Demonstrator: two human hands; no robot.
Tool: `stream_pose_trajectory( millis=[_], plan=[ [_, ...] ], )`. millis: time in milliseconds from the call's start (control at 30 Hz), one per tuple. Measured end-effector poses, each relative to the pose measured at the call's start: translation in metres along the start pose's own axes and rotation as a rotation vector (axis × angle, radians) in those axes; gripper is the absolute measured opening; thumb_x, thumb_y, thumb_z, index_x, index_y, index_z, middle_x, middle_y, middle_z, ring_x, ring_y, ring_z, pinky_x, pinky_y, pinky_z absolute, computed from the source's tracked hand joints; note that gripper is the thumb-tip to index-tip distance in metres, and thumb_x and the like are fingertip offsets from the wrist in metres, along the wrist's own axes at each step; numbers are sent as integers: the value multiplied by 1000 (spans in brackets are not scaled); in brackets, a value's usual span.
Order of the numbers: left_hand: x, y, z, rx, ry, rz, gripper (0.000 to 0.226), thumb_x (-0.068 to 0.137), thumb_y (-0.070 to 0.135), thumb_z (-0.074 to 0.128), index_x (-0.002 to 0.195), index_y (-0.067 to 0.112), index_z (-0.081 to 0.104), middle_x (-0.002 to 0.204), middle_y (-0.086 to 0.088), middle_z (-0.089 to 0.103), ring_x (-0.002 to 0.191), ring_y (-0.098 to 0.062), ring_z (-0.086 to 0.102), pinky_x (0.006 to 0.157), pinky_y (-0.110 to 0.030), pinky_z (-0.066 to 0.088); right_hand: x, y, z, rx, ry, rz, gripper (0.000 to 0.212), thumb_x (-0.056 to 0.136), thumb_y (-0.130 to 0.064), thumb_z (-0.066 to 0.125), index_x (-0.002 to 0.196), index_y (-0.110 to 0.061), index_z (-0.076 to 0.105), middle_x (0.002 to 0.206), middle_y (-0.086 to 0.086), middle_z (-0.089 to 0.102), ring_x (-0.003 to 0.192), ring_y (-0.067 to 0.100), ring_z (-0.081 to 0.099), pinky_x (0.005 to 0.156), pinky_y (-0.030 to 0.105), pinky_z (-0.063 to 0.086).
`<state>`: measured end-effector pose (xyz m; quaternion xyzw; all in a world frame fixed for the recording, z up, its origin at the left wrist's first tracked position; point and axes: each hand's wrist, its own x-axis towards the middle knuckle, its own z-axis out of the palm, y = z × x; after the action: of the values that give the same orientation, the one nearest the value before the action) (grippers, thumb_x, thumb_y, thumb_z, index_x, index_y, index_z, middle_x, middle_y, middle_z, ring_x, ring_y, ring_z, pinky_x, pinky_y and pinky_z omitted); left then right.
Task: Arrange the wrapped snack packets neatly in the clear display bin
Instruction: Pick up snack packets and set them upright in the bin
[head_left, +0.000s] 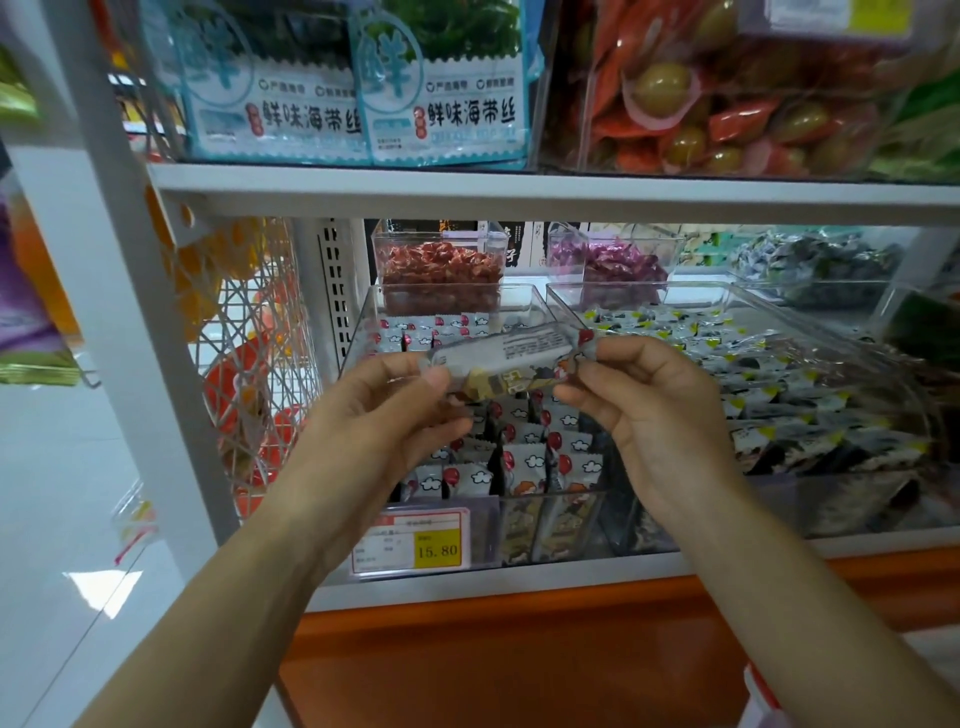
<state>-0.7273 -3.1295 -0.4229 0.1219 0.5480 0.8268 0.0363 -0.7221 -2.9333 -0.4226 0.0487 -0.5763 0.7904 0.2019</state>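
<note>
— Snack packet (511, 358): where is it right now?

— Up in the air, held between both hands above the clear display bin (358, 327) on the lower shelf. It lies almost level, with its right end a little higher. The side with the small printed text faces the camera.

— How do the hands hold it?

— The left hand (384, 410) pinches the left end between thumb and curled fingers. The right hand (649, 410) pinches the right end in the same way. Neither hand touches the bin.

— What is in the bin?

— White packets (524, 462) with a red balloon and a cloud printed on them. Those at the front stand upright in rows, close together. The ones farther back are partly hidden behind the held packet, so I cannot tell how they lie.

— Anything on its front?

— A price tag (410, 540) with a yellow field reading 15.80, at the left of the front wall.

— And around it?

— Just beside it on the right is a second clear bin (649, 285) filled with dark and white packets (727, 374) that have yellow corners. Behind stand two smaller clear boxes, one with reddish sweets (441, 265) and one with purple sweets (613, 260). On the shelf above are blue and white seaweed packs (447, 98). To the left of the shelf frame hangs a white wire basket (260, 364).
</note>
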Motion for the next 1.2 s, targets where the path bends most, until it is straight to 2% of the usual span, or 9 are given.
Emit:
stream_pose_trajectory(
  millis=[100, 200, 333, 567, 733, 800, 900, 1033, 1200],
  plan=[
    [0, -1, -1, 92, 60, 52, 32, 63, 24, 70, 90, 10, 61, 94, -12, 71, 91, -23, 70, 75, -23, 55, 0, 1, 3, -36, -81, 28, 23, 85, 13, 50, 91, -4, 64, 82, 7, 71, 75, 23, 71, 67, 27, 57],
    [1, -1, -3, 211, 68, 83, 43, 60, 25, 72, 100, 15, 62, 102, -11, 69, 90, -23, 71, 78, -31, 54, -2, 1, 4, -73, -167, 35, 23, 88, -1, 55, 105, -11, 66, 102, 9, 68, 89, 20, 70, 68, 28, 57],
    [-1, -1, -3, 310, 37, 102, 47, 60, 25, 72, 106, 21, 63, 108, -5, 67, 92, -20, 70, 80, -29, 53, -5, 4, 6, -329, -200, -40, 16, 86, -15, 64, 97, -24, 71, 93, -4, 70, 82, 14, 70, 74, 32, 59],
    [-3, 1, 0, 487, 5, 143, 42, 73, 11, 72, 107, 34, 62, 104, 1, 61, 96, -15, 64, 72, -16, 53, -5, 4, 7, -389, -124, -58, 9, 79, -17, 69, 81, -24, 74, 84, -2, 72, 86, 18, 68, 82, 44, 56],
    [-6, 2, 5, 619, 1, 163, 35, 77, 9, 71, 99, 36, 63, 99, 8, 63, 84, -1, 65, 70, -12, 53, -6, 5, 8, -438, -55, -153, 15, 82, -16, 68, 68, -15, 68, 67, 8, 61, 67, 22, 58, 66, 28, 54],
    [-7, 2, 6, 623, 9, 155, 24, 79, 19, 69, 95, 36, 65, 93, 8, 66, 77, -7, 67, 65, -17, 56, -7, 5, 8, -464, -57, -192, 14, 83, -15, 67, 70, -10, 67, 68, 13, 59, 67, 27, 56, 61, 21, 51],
    [-7, 6, 4, 599, 51, 145, 14, 81, 22, 66, 87, 34, 70, 85, 5, 71, 75, -19, 67, 66, -31, 56, -8, 4, 9, -513, -81, -226, 12, 84, -15, 67, 72, -12, 69, 67, 8, 61, 65, 20, 57, 59, 11, 47],
    [-6, 14, -2, 671, 11, 173, 12, 79, 23, 67, 87, 28, 74, 83, 5, 72, 78, -13, 67, 73, -21, 56, -8, 1, 9, -527, -120, -235, 16, 83, -14, 67, 69, -23, 68, 66, -6, 66, 61, -1, 58, 60, 6, 44],
    [-6, 20, -8, 828, -36, 236, 13, 82, 20, 65, 80, 28, 76, 84, 21, 70, 79, 3, 64, 64, -3, 44, -7, -1, 10, -567, -182, -238, 17, 82, -17, 67, 70, -28, 70, 68, -15, 68, 65, -2, 61, 60, 9, 47]
  ],
)
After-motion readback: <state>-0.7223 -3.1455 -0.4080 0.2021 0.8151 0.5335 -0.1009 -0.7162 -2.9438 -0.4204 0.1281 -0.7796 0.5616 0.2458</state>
